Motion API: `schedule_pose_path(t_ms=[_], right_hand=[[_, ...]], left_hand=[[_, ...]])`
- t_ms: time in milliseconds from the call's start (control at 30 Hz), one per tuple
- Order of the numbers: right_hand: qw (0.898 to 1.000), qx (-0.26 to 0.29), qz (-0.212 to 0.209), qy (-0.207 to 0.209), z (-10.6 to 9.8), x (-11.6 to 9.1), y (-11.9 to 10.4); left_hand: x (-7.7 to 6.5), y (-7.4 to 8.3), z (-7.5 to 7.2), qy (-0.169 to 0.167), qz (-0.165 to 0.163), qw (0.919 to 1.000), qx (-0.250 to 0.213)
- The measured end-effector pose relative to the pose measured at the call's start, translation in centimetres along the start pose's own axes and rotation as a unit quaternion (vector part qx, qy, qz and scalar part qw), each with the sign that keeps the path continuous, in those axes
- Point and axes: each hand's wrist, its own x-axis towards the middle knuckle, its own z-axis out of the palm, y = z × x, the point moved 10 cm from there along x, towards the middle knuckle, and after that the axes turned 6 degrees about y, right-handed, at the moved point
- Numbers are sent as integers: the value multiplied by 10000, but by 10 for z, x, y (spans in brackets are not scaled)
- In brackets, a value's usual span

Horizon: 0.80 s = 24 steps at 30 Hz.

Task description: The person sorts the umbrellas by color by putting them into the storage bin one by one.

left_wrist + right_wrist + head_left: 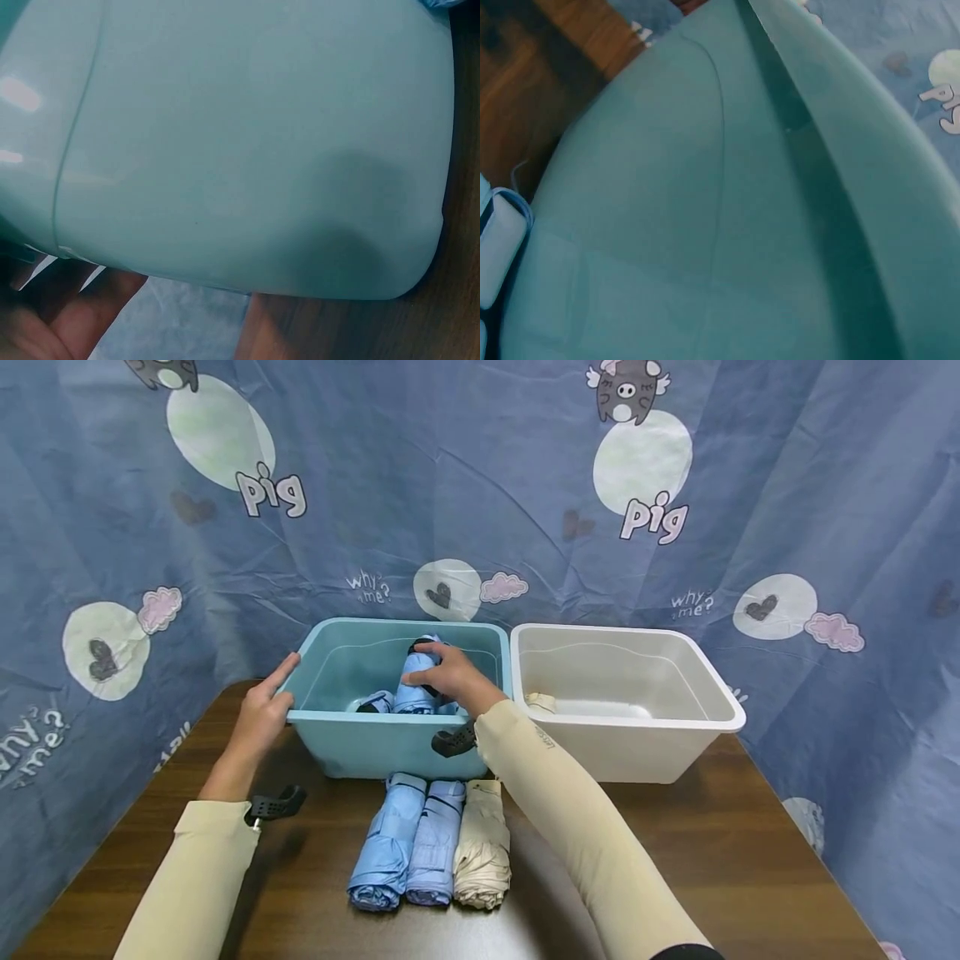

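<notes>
Inside the teal bin point(397, 747), my right hand point(456, 677) grips a blue rolled-up cloth bundle point(414, 692) with a dark band near its top. The bundle stands upright, its lower end hidden behind the bin's front wall. Another blue roll point(377, 702) lies beside it in the bin. My left hand point(260, 714) rests against the bin's left end, fingers fairly straight along the outside of the rim. In the left wrist view, fingers point(97, 307) show at the edge of the teal wall. The right wrist view shows mostly the bin's front, with the hand out of sight.
A white bin point(637, 752) stands right of the teal one, with a cream roll point(540, 702) inside. In front lie a blue roll point(386, 847), a lighter blue roll point(437, 847) and a cream roll point(482, 847) on the wooden table point(712, 860). A printed blue curtain point(525, 527) hangs behind.
</notes>
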Motion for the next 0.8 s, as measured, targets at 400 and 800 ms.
schedule_pose_path(t_ms=[400,800], right_hand=[[9958,-882,144,-173,2,0,10],[9969,-448,612,-210,3,-4,16]], left_hand=[[-1,1,0,12,-64,10000,10],[0,1,-1,41,-79,10000,-35]])
